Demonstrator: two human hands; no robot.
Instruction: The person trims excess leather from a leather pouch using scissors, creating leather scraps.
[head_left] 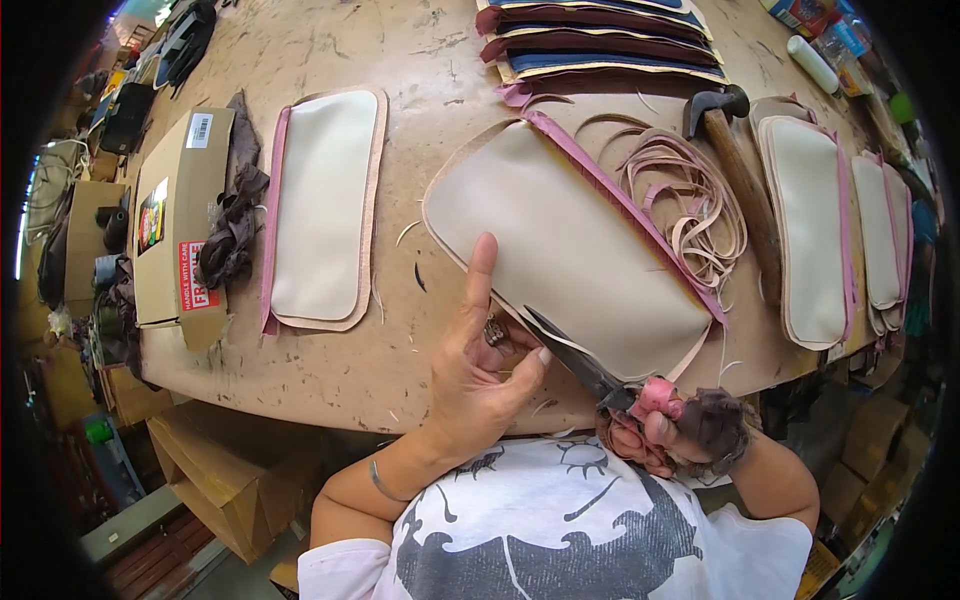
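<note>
A beige leather panel (565, 225) lies slanted on the worktable, with a lighter raw edge and a pink strip (620, 205) along its upper right side. My left hand (475, 365) is at its lower edge. The index finger stretches flat over the panel, the thumb stands apart, and the other fingers are partly curled near the edge. My right hand (670, 430) is closed around black scissors (590, 375) whose handles are wrapped in pink material and dark cloth. The blades lie along the panel's lower edge, close to my left thumb.
Similar panels lie left (322, 210) and right (805, 230) on the table (420, 60). A hammer (745, 190) rests beside coiled leather strips (690, 205). Folded maroon and blue pieces (600, 45) sit at the back. A cardboard box (180, 220) with dark rags stands left.
</note>
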